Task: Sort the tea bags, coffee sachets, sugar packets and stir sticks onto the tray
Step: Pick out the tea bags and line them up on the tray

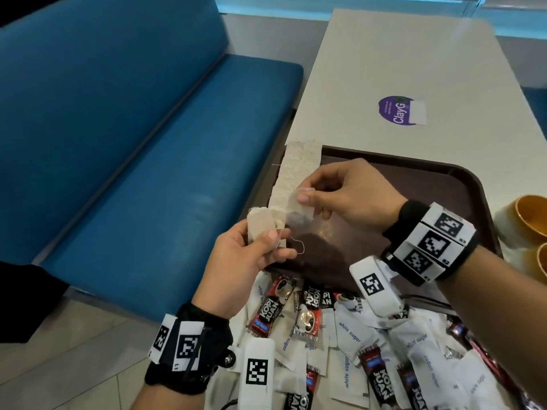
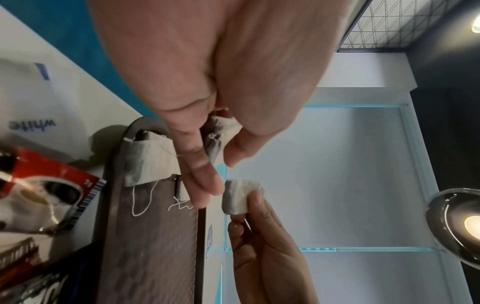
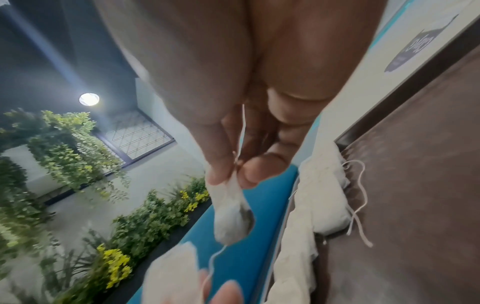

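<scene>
Tea bag [image 1: 299, 209], pinched in your right hand [image 1: 343, 193] above the tray's [image 1: 461, 184] left edge, may share a tangled string with the tea bags [image 1: 260, 227] your left hand [image 1: 245, 258] grips, so pulling apart could tear one.

head view looks down from above; both wrist views sit close behind fingers; all 3 share the tray [image 1: 461, 184].
</scene>
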### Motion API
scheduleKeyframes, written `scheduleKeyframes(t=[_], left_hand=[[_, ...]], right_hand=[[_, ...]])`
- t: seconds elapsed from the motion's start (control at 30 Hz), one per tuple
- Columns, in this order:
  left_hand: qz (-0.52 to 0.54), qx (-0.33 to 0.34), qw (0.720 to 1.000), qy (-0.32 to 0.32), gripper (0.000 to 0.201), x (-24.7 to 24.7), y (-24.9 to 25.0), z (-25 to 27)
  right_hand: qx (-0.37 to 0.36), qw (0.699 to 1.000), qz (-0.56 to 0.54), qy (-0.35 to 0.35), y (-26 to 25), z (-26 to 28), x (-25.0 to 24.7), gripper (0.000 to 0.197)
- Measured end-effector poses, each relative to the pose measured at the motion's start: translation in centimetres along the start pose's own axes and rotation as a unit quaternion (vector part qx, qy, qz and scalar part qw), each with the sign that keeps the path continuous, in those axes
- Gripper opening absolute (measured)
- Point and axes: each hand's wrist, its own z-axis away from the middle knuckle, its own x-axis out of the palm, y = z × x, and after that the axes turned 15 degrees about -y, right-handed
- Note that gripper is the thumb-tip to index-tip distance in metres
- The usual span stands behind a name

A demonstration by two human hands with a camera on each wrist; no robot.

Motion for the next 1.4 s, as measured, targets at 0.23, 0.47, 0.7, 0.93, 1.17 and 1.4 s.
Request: scheduleKeyframes(t=[0.23,0.47,0.7,0.93,1.17,1.4], left_hand=[[0.004,-0.010,1.000,0.010,0.036,-0.5,0.5,0.4],[0.022,-0.020,0.999,0.032,0.027,-1.1,0.3,0.1],[0.021,-0.020,0.999,0.020,0.026,-1.1,0.2,0.0],[0.036,-0.012,0.999,0.015,0.022,-1.0,0.3,0.0],[0.028,-0.014,1.000,-0.003,0.026,-0.8,0.3,0.0],[-0.003,-0.020,0.999,-0.031,0.024,-0.5,0.5,-0.1]], right_hand=[[0.057,0.998,0.015,0.032,1.9,-2.1,-1.8,0.020],[0.158,0.985,0.075,-0.010,4.2,-5.0,-1.9,0.014],[0.176,0.984,-0.006,0.031,4.7,-5.9,-1.6,0.019],[0.178,0.982,-0.010,0.069,5.1,-6.1,-1.3,0.030],[0.071,0.990,0.104,0.059,1.0,-3.6,0.1,0.018],[0.016,0.984,0.138,-0.111,-1.0,-0.6,1.8,0.011]])
